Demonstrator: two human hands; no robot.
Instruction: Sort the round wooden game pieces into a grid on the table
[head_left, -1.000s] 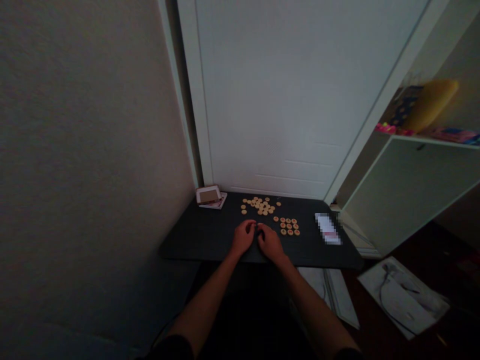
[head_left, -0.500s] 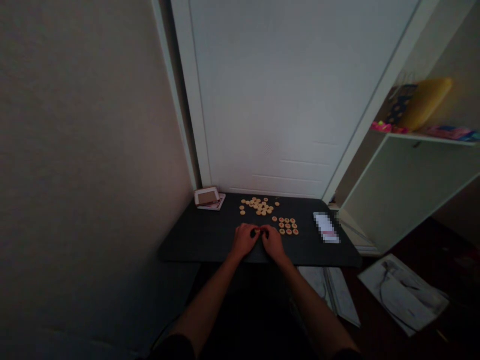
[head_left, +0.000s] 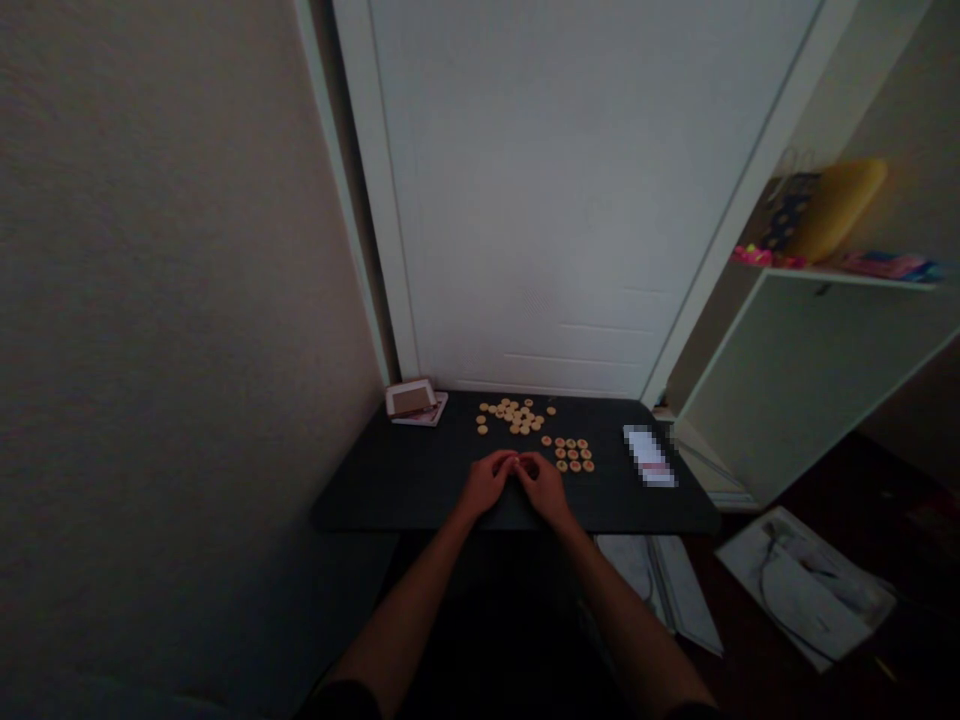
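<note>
My left hand [head_left: 486,482] and my right hand [head_left: 543,486] meet at the fingertips over the near middle of the dark table [head_left: 390,490]. Both are closed in a pinch; whatever lies between the fingers is too small to make out. Just right of my right hand, round pieces with coloured marks [head_left: 574,454] lie in neat rows, with one more piece [head_left: 546,440] at their upper left. Beyond my hands is a loose heap of plain round wooden pieces [head_left: 517,414].
Boxes [head_left: 411,398] sit at the table's back left corner. A phone [head_left: 649,456], blurred out, lies on the right side. Behind the table stands a white door [head_left: 540,200]. Flat boards [head_left: 807,588] rest on the floor at the right, below a shelf [head_left: 847,274].
My fingers have shifted slightly where they meet, closing the gaps between thumbs and fingers. The whole view has moved a little; the pieces on the table look unchanged.
</note>
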